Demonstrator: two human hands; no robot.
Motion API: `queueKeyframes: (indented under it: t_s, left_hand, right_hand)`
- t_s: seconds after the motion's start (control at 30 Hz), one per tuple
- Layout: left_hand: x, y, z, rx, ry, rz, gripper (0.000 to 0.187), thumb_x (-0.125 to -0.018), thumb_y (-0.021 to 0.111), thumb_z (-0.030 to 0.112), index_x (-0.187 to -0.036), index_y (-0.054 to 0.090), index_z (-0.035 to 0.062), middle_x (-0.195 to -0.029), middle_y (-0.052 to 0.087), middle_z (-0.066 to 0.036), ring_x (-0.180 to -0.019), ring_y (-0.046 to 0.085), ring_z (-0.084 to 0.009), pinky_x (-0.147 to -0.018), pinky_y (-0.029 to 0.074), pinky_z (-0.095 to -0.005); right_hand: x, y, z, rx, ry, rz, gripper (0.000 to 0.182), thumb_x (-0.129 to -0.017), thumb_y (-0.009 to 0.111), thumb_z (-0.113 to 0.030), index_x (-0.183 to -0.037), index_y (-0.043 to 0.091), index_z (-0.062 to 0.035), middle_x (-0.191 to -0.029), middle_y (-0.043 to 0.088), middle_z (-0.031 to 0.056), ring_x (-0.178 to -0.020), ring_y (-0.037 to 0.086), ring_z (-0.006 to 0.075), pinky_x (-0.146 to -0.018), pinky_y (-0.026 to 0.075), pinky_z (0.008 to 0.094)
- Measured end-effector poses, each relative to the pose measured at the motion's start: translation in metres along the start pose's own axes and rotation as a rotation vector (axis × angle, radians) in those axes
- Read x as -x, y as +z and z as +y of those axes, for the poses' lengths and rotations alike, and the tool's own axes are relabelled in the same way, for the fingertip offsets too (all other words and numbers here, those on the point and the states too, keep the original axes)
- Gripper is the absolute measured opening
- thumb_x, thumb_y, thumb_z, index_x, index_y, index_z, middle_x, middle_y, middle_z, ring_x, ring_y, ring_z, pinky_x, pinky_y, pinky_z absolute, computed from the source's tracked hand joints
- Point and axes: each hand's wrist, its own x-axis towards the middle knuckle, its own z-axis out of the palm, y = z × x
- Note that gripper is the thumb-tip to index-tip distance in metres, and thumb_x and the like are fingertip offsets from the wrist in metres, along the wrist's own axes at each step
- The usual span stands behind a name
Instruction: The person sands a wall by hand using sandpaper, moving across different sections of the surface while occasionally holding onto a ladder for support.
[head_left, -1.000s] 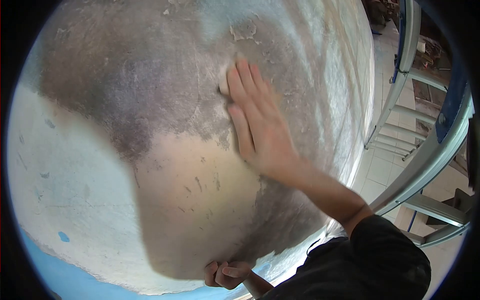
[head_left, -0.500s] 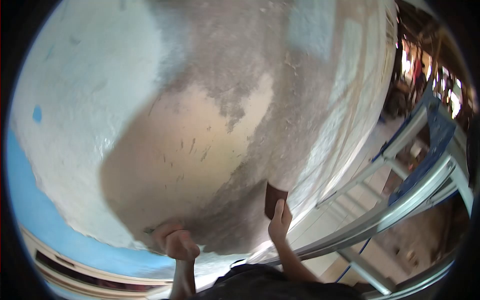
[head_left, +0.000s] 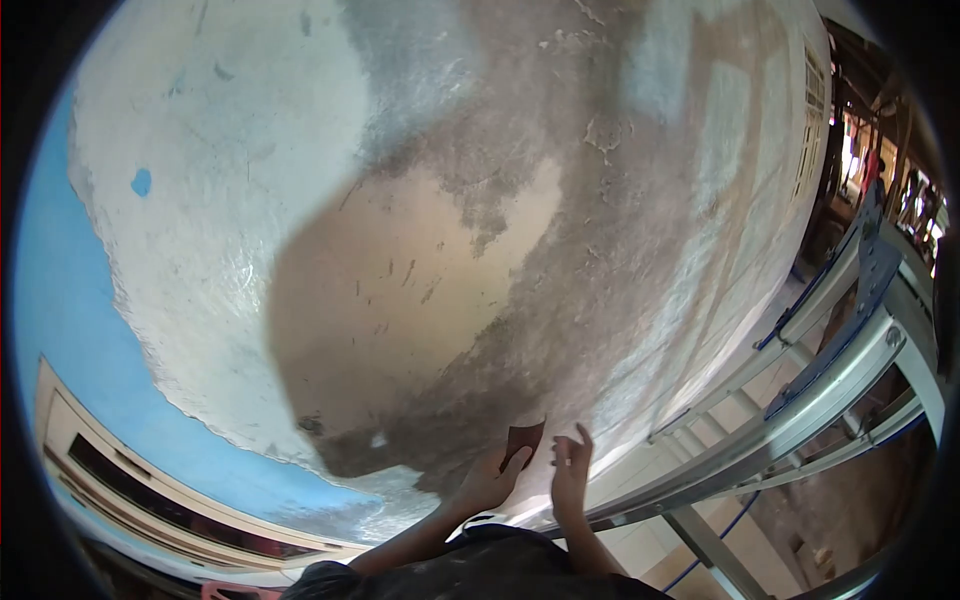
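Observation:
A small dark-brown piece of sandpaper (head_left: 525,440) is in my left hand (head_left: 490,481), gripped with the thumb laid over its face. Close to its right edge, my right hand (head_left: 570,466) holds nothing, its fingers apart and slightly bent. Both hands are low in the view, in front of a large wall (head_left: 600,260). Its surface is patchy, with pale white areas, a smooth beige patch (head_left: 400,270) and rough grey-brown plaster around it.
An aluminium ladder (head_left: 850,360) with blue parts stands at the right. Blue paint (head_left: 200,430) borders the ragged white area at left, above a cream frame (head_left: 150,500). Farther back at right, cluttered timber and bright openings show.
The sandpaper has passed from my right hand to my left. My left hand has moved right, away from the wall's lower left, and my right hand has opened. The view has shifted.

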Motion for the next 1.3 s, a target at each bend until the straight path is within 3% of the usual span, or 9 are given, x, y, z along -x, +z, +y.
queueKeyframes:
  t_s: [0.07, 0.13, 0.2, 0.33, 0.5, 0.7, 1.0, 1.1, 1.3]
  left_hand:
    - [0.007, -0.015, 0.032, -0.229, 0.059, 0.049, 0.03, -0.098, 0.051, 0.022, -0.12, 0.058, 0.0023, -0.109, 0.066, -0.016, -0.102, 0.063, -0.0291, -0.087, 0.048, -0.0358]
    - [0.005, -0.031, 0.066, -0.242, 0.6, 0.107, 0.031, -0.093, 0.055, 0.009, -0.123, 0.058, 0.0018, -0.123, 0.06, -0.018, -0.113, 0.06, -0.0327, -0.094, 0.048, -0.0386]
    - [-0.004, -0.066, 0.11, -0.667, 0.983, 0.074, 0.039, -0.086, 0.059, 0.0, -0.125, 0.057, 0.0012, -0.131, 0.055, -0.017, -0.119, 0.056, -0.0303, -0.101, 0.045, -0.0418]
    - [-0.007, -0.108, 0.206, -1.323, 1.203, 0.163, 0.044, -0.082, 0.063, 0.008, -0.126, 0.059, 0.0056, -0.136, 0.053, -0.011, -0.127, 0.05, -0.0247, -0.113, 0.033, -0.0418]
    - [-0.063, -0.132, 0.264, -1.854, 1.187, 0.354, 0.045, -0.084, 0.06, 0.01, -0.128, 0.055, 0.003, -0.139, 0.051, -0.01, -0.134, 0.041, -0.0226, -0.116, 0.025, -0.0425]
    - [-0.08, -0.13, 0.228, -2.035, 1.184, 0.325, 0.047, -0.088, 0.056, 0.019, -0.132, 0.051, 0.0025, -0.14, 0.049, -0.011, -0.135, 0.04, -0.0241, -0.116, 0.025, -0.0445]
    - [-0.11, -0.125, 0.277, -1.943, 1.285, 0.377, 0.049, -0.089, 0.059, 0.026, -0.13, 0.052, 0.0012, -0.141, 0.047, -0.013, -0.135, 0.039, -0.024, -0.115, 0.023, -0.0503]
    - [-0.097, -0.12, 0.253, -2.076, 1.12, 0.406, 0.046, -0.091, 0.057, 0.028, -0.131, 0.053, 0.0069, -0.144, 0.045, -0.006, -0.137, 0.035, -0.0191, -0.116, 0.018, -0.0542]
    - [-0.114, -0.127, 0.274, -2.041, 1.402, 0.343, 0.047, -0.092, 0.055, 0.03, -0.128, 0.053, -0.0003, -0.14, 0.047, -0.014, -0.135, 0.039, -0.023, -0.114, 0.019, -0.0607]
  right_hand:
    - [-0.004, -0.009, -0.003, -0.104, 0.021, 0.07, 0.047, -0.099, 0.048, -0.027, -0.139, 0.034, -0.0057, -0.108, 0.06, 0.0113, -0.098, 0.056, 0.0177, -0.081, 0.044, 0.0302]
    - [-0.008, -0.02, -0.002, -0.104, 0.053, 0.067, 0.043, -0.1, 0.046, -0.028, -0.137, 0.038, -0.0068, -0.108, 0.06, 0.0108, -0.098, 0.056, 0.0177, -0.082, 0.044, 0.032]
    - [-0.005, -0.021, 0.003, -0.121, 0.055, -0.01, 0.04, -0.099, 0.046, -0.029, -0.133, 0.043, -0.008, -0.106, 0.061, 0.0097, -0.095, 0.057, 0.0178, -0.081, 0.044, 0.0323]
    - [-0.004, -0.022, 0.003, -0.193, 0.101, -0.084, 0.036, -0.1, 0.045, -0.029, -0.13, 0.047, -0.0092, -0.104, 0.062, 0.0081, -0.093, 0.058, 0.0176, -0.08, 0.043, 0.0316]
    - [-0.001, -0.028, 0.005, -0.177, 0.082, -0.014, 0.038, -0.101, 0.043, -0.032, -0.13, 0.047, -0.009, -0.102, 0.061, 0.008, -0.093, 0.057, 0.0169, -0.081, 0.043, 0.0311]
    - [-0.001, -0.029, -0.002, -0.186, 0.019, 0.08, 0.038, -0.102, 0.04, -0.034, -0.13, 0.047, -0.0089, -0.101, 0.061, 0.0075, -0.092, 0.057, 0.0167, -0.082, 0.042, 0.0313]
    - [-0.006, -0.028, 0.004, -0.222, 0.003, 0.293, 0.036, -0.102, 0.038, -0.034, -0.125, 0.052, -0.0092, -0.095, 0.06, 0.0052, -0.089, 0.056, 0.0145, -0.08, 0.04, 0.0315]
    - [-0.006, -0.027, 0.003, -0.224, -0.015, 0.362, 0.036, -0.102, 0.039, -0.033, -0.124, 0.053, -0.0088, -0.094, 0.06, 0.0046, -0.088, 0.056, 0.0143, -0.08, 0.04, 0.0312]
    - [-0.009, -0.029, 0.012, -0.278, -0.012, 0.351, 0.034, -0.102, 0.039, -0.033, -0.122, 0.054, -0.0099, -0.092, 0.061, 0.0038, -0.086, 0.057, 0.0139, -0.078, 0.041, 0.0303]
